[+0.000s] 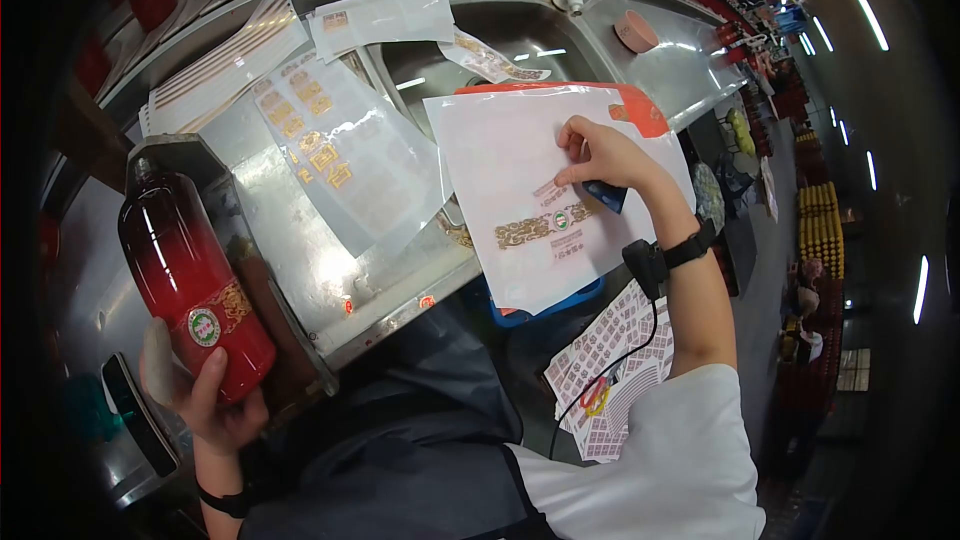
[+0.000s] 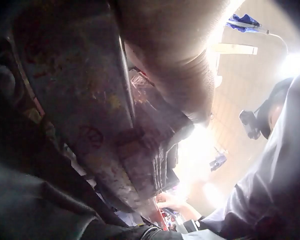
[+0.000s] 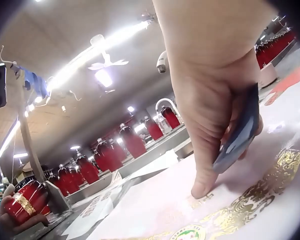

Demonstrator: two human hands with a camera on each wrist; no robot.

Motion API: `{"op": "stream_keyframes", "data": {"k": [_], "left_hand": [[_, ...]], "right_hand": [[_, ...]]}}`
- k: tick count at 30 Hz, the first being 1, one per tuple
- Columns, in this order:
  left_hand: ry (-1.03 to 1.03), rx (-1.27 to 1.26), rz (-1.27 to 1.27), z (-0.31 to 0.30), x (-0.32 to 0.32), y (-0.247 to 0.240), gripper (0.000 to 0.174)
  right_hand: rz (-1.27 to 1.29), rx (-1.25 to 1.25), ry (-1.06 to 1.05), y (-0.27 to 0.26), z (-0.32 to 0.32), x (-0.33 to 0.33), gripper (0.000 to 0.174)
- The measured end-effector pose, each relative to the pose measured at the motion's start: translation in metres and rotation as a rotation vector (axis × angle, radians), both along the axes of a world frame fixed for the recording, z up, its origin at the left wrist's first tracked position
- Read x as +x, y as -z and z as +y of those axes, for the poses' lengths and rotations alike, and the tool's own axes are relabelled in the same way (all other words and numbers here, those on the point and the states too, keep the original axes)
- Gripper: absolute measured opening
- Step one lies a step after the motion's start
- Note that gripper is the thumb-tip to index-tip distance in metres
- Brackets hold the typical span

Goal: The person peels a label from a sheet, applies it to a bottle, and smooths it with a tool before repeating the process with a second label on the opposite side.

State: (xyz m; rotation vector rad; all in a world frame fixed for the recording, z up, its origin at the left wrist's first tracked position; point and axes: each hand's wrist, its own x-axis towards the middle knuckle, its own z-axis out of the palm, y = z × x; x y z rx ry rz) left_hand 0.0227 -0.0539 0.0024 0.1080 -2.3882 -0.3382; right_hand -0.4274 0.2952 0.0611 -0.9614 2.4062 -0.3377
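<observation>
My left hand (image 1: 215, 405) grips the lower end of a glossy red bottle (image 1: 170, 240), dark toward its neck. The bottle lies tilted in a metal cradle (image 1: 185, 152) and bears a gold band with a round green-and-white emblem. Held in my right hand (image 1: 615, 155) is a small dark blue scraper (image 3: 240, 130), tucked against the palm. The right thumb tip comes down on a white decal sheet (image 1: 500, 150), beside small lettering above its gold patterned band (image 1: 525, 230). In the left wrist view the bottle is hidden; the cradle's dark side (image 2: 80, 100) fills much of it.
A printed sheet (image 1: 370, 180) lies on the metal counter (image 1: 300, 290), with stacked sheets (image 1: 225, 65) behind. Under the decal sheet is an orange-red sheet (image 1: 640, 105), beside a sink (image 1: 400, 60). Label sheets (image 1: 630, 340) sit by my lap. A pink bowl (image 1: 635, 32) stands farther back.
</observation>
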Motion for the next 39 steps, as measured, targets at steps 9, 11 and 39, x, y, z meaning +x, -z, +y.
{"op": "stream_keyframes", "data": {"k": [9, 11, 39], "left_hand": [[-0.028, -0.005, 0.019, 0.004, -0.002, -0.004, 0.047], [-0.042, -0.053, 0.010, 0.004, -0.003, -0.005, 0.046], [-0.025, 0.489, -0.129, -0.004, -0.011, -0.018, 0.143]], "right_hand": [[-0.090, -0.055, -0.040, 0.008, -0.026, -0.043, 0.057], [-0.078, -0.079, -0.059, 0.012, -0.035, -0.050, 0.058], [-0.186, -0.057, -0.018, 0.018, -0.124, -0.062, 0.027]]}}
